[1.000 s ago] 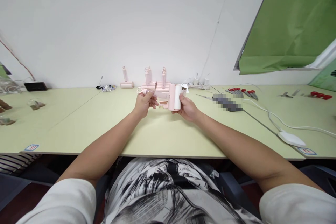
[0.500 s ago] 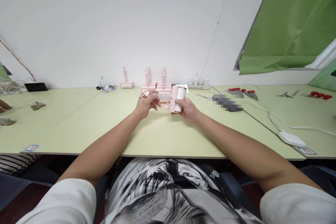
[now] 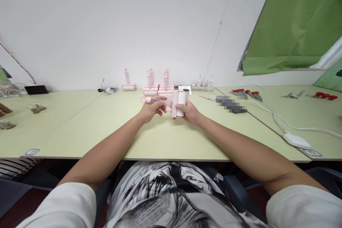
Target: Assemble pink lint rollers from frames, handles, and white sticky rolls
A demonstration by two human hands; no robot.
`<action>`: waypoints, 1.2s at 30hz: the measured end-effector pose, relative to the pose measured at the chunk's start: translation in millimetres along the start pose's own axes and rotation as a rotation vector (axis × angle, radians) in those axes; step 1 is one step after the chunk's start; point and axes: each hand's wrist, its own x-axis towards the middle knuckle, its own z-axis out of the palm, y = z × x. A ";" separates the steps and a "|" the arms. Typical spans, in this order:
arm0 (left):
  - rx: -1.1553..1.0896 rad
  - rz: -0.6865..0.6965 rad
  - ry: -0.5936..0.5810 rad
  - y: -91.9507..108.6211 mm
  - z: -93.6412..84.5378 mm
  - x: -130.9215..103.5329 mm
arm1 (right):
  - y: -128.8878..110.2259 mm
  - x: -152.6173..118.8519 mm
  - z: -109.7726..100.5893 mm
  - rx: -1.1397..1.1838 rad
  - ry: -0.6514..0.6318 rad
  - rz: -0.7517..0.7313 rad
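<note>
My left hand (image 3: 152, 109) is closed around the pink handle (image 3: 154, 100) of a lint roller, with a small loop at its left end. Closed around the roller head, my right hand (image 3: 190, 111) grips a white roll (image 3: 181, 103) with a pink cover (image 3: 174, 104) along its left side. The roll stands nearly upright, its dark hollow end facing up. The handle lies sideways and its right end meets the cover; whether they are joined I cannot tell. Behind my hands, several pink lint rollers (image 3: 151, 86) stand with handles up.
A single pink lint roller (image 3: 128, 86) stands farther left, near a bundled cable (image 3: 110, 90). At the back right is a power strip (image 3: 203, 88) with chargers. A blurred-out dark object (image 3: 231, 104), red-tipped tools (image 3: 253, 94) and a white cable with adapter (image 3: 296, 140) lie to the right.
My left hand has brought the handle rightward against the pink cover. The roller head has shifted slightly left and down in my right hand.
</note>
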 end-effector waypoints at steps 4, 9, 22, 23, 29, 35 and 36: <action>-0.039 -0.001 0.004 -0.1 -0.4 0.8 | -0.9 -1.5 4.1 0.021 -0.017 -0.011; -0.066 0.000 -0.001 0.0 0.1 0.3 | -0.3 -2.2 6.5 0.011 -0.023 -0.028; -0.099 -0.026 -0.012 -2.9 3.7 0.4 | 2.9 -1.5 7.2 0.022 -0.018 -0.030; -0.107 -0.026 -0.015 -3.3 4.6 0.2 | 3.2 -1.4 7.3 0.023 -0.018 -0.029; -0.136 -0.031 -0.006 -1.9 10.2 -1.3 | 6.3 -3.1 10.0 0.047 0.025 0.003; -0.140 -0.064 0.014 2.2 10.9 -1.5 | 10.9 -3.8 11.2 -0.017 0.073 0.045; -0.137 -0.068 0.019 1.7 11.1 -1.4 | 12.0 -3.3 10.4 -0.045 0.081 0.050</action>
